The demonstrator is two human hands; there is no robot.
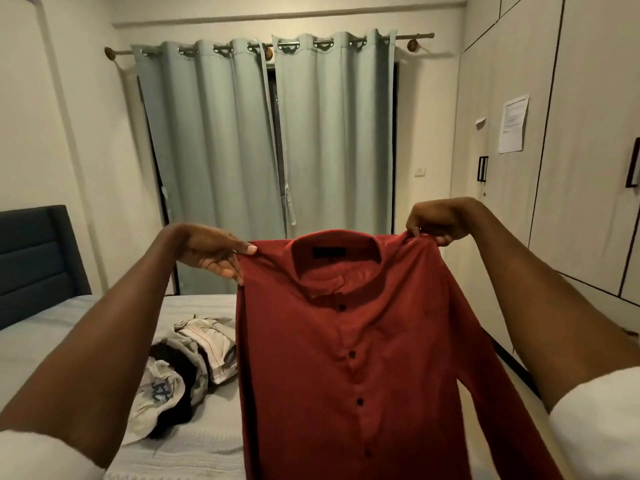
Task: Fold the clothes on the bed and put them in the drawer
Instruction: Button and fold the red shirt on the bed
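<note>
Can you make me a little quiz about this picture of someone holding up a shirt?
1. True or false: the red shirt is lying flat on the bed.
2. Where do the left hand and right hand hold the shirt? A) sleeves B) shoulders C) hem
3. Fill in: the pile of clothes lies on the ____.

Key: 1 false, it hangs in the air from both hands. 2 B. 3 bed.
</note>
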